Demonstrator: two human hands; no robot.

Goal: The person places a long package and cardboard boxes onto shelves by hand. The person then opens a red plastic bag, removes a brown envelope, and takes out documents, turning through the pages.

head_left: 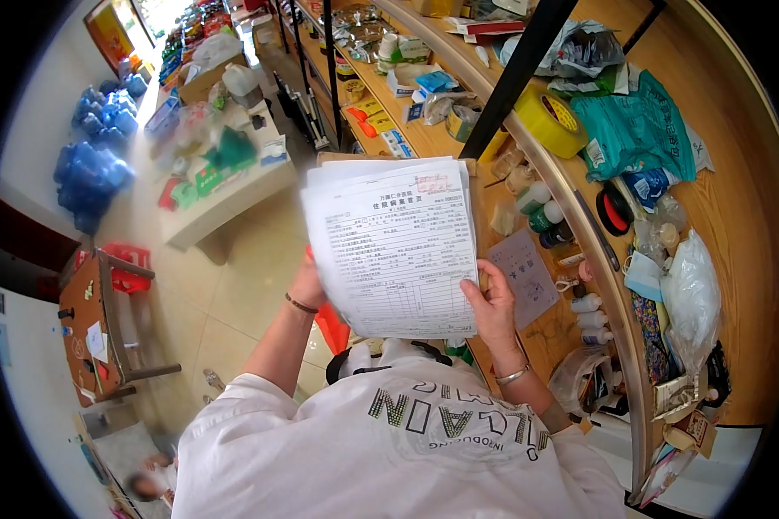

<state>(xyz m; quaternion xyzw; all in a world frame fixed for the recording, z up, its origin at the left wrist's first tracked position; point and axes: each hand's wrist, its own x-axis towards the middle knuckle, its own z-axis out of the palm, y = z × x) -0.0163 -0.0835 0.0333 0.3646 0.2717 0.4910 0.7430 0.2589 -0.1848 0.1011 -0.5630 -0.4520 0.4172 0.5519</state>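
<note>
A stack of white printed forms (394, 251), with a red stamp near the top, is held up in front of my chest. My left hand (307, 278) grips its left edge, the fingers mostly hidden behind the paper. At the lower right edge my right hand (491, 304) pinches the stack, thumb on the front and fingers behind. Brown cardboard shows just above the top of the sheets.
On the right, a wooden shelf (740, 251) holds a yellow tape roll (550, 119), a teal bag (636, 125) and bottles (590, 319). A white counter (264, 186) with bags stands upper left, blue bundles (91, 177) beyond. A brown table (82, 303) is at the left.
</note>
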